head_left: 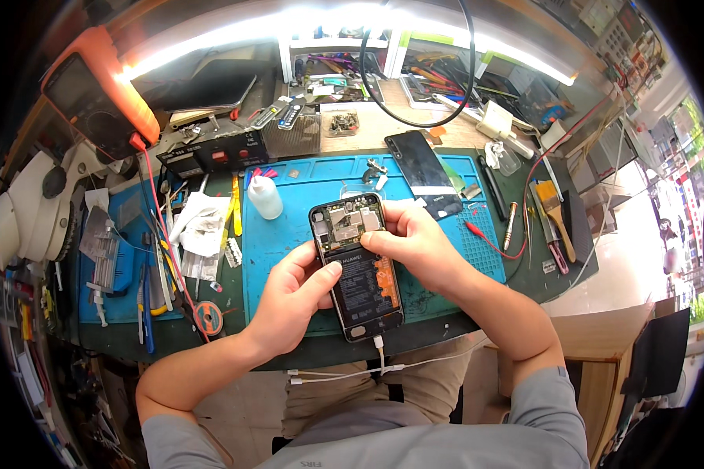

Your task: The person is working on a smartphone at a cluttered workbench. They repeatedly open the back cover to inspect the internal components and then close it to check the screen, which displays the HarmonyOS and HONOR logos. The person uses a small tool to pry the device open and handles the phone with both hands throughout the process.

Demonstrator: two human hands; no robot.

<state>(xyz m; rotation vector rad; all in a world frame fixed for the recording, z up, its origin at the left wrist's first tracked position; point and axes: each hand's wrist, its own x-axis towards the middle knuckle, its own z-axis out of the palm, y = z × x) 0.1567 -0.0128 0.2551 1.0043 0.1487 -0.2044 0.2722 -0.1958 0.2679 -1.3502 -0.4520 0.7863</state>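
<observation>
An opened smartphone point(357, 289) is held between both hands above the blue work mat point(278, 242), its circuit board and black battery exposed. My left hand point(293, 293) grips its left edge, the thumb lying over the battery's upper corner. On the right side my right hand point(411, 238) holds the upper edge, with the thumb pressed on the lower part of the circuit board point(350, 222). A white charging cable point(380, 348) is plugged into the phone's bottom end. Beyond the phone, a dark glass back cover point(422, 168) lies on the mat.
A white squeeze bottle point(265, 197) stands left on the mat. An orange multimeter point(102, 94) is at far left, its red lead trailing down. A wooden-handled brush point(554, 211) and a red probe clip point(474, 229) lie right. A black cable loop point(417, 123) hangs at the back.
</observation>
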